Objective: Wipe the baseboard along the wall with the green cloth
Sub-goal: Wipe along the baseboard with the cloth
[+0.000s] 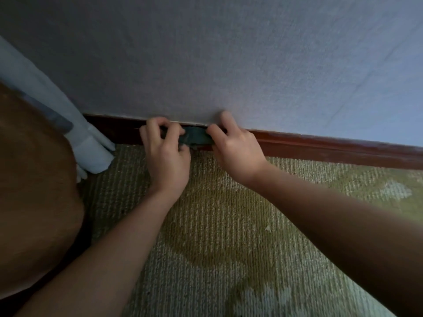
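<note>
**A:** What could go wrong from here?

**B:** As I judge it, the small dark green folded cloth [195,138] is bunched into a narrow band. It may skim the face of the dark reddish-brown wooden baseboard [320,148] and miss its top ledge. One finger of the right hand [237,154] reaches above the baseboard onto the pale grey-blue textured wall [229,65], so dust could smear there if the cloth follows it.

**A:** And on the other side?

**B:** The pale blue fabric curtain [91,143] hangs to the floor beyond the left hand [166,154] (its hem sits right at the baseboard). A stroke that way could snag it. The cloth's lower edge might also drag on the green-and-beige looped carpet [229,225].

**A:** How are the fingers set?

**B:** Both sets are curled and pinching. The left fingers [154,126] fold over one end of the cloth, and the right thumb and fingers clamp the other end.

**A:** So where is the cloth?

**B:** It is stretched between the two sets of fingers and pressed against the baseboard's face. It sits just below the raised right finger and just above the carpet line. How much is tucked inside each grip I cannot tell.
</note>
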